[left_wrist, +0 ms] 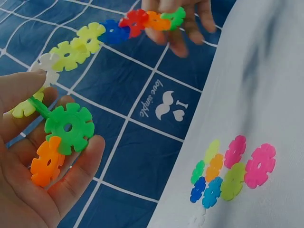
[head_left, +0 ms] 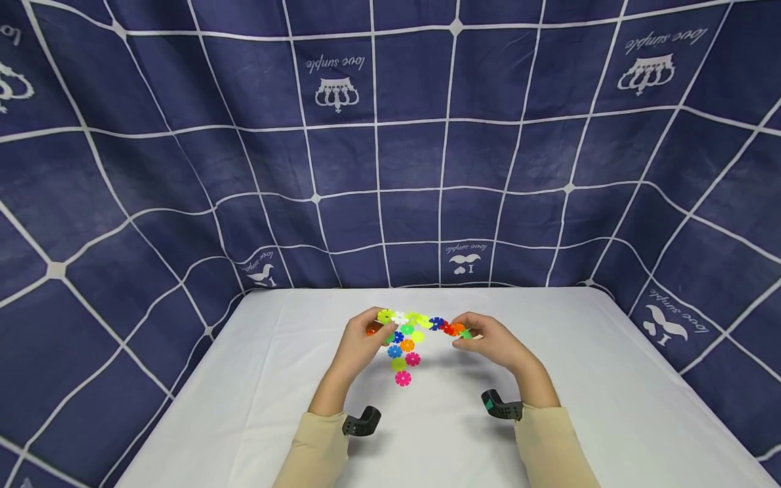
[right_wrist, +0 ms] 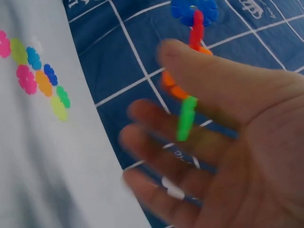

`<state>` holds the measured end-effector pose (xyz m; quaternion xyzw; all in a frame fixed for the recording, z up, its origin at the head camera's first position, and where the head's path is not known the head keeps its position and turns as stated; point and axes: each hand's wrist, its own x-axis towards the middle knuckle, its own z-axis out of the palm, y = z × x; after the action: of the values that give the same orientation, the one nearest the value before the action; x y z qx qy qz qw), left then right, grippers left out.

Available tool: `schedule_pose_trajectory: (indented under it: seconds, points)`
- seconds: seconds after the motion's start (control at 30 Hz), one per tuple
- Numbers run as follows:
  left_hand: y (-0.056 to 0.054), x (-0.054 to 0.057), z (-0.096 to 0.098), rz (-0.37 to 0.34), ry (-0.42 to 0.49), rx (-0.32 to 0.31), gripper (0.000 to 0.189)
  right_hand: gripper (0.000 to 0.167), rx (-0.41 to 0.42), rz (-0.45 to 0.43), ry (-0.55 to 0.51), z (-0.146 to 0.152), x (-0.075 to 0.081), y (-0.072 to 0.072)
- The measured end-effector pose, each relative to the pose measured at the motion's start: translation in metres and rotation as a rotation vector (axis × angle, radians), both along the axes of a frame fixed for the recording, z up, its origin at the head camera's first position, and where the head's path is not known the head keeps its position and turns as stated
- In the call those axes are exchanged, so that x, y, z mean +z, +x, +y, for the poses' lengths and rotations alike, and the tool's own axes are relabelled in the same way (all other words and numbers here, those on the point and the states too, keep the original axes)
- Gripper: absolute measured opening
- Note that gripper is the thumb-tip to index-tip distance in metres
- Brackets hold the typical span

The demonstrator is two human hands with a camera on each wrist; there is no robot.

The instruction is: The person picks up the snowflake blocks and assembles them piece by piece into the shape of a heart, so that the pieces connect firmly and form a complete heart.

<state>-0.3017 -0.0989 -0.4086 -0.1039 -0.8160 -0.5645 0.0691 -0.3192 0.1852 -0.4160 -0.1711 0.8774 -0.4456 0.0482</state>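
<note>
A chain of flower-shaped interlocking plastic discs (left_wrist: 69, 55) stretches between my hands above the table. My left hand (head_left: 360, 344) holds its left end, the thumb pressing near a white disc (left_wrist: 47, 66). A green disc (left_wrist: 78, 135) and an orange disc (left_wrist: 46, 166) lie against the curled left fingers. Blue, red, orange and green discs form the right end. There my right hand (head_left: 493, 342) has its fingers loosely extended and blurred. Its thumb (right_wrist: 194, 64) overlaps the end orange disc (right_wrist: 173, 85), with the green end disc (right_wrist: 186, 118) beside the fingers.
Several loose discs in pink, orange, blue, green and yellow (head_left: 403, 378) lie flat on the white-covered table (head_left: 274, 407), in front of the hands. Dark blue curtain (head_left: 409, 156) with white grid lines encloses the back and sides. Both wrists wear black bands (head_left: 363, 423).
</note>
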Motion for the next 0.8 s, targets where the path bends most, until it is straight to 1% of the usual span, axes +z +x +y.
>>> schedule_pose_trajectory:
  seconds: [0.07,0.13,0.23,0.3,0.37,0.47,0.53,0.6,0.73,0.8]
  points:
    - [0.001,0.000,0.001,0.003,-0.019,-0.011,0.023,0.044,0.037,-0.001,0.040,0.001,-0.001,0.003]
    - [0.002,0.000,0.002,0.024,-0.056,-0.017,0.022,0.052,0.060,0.011,0.056,-0.001,0.001,0.005]
    - [0.003,0.000,0.003,0.071,-0.128,-0.035,0.020,0.056,0.063,0.093,0.036,-0.009,0.008,0.009]
    - [0.002,-0.001,0.005,0.113,-0.177,-0.055,0.019,0.053,0.053,0.162,0.026,-0.018,0.014,0.011]
    - [0.003,-0.001,0.007,0.146,-0.205,-0.076,0.019,0.049,0.057,0.224,0.025,-0.026,0.020,0.014]
    - [0.004,0.001,0.010,0.182,-0.234,-0.099,0.020,0.042,0.082,0.274,0.026,-0.039,0.025,0.016]
    - [0.005,0.003,0.012,0.197,-0.244,-0.104,0.022,0.037,0.093,0.292,0.027,-0.046,0.024,0.017]
    - [0.007,0.004,0.013,0.204,-0.256,-0.110,0.024,0.034,0.084,0.298,0.032,-0.051,0.023,0.018]
    - [0.010,0.004,0.013,0.223,-0.263,-0.110,0.030,0.031,0.058,0.301,0.041,-0.054,0.020,0.020]
    - [0.011,0.004,0.012,0.238,-0.252,-0.106,0.032,0.031,0.057,0.303,0.042,-0.054,0.018,0.020]
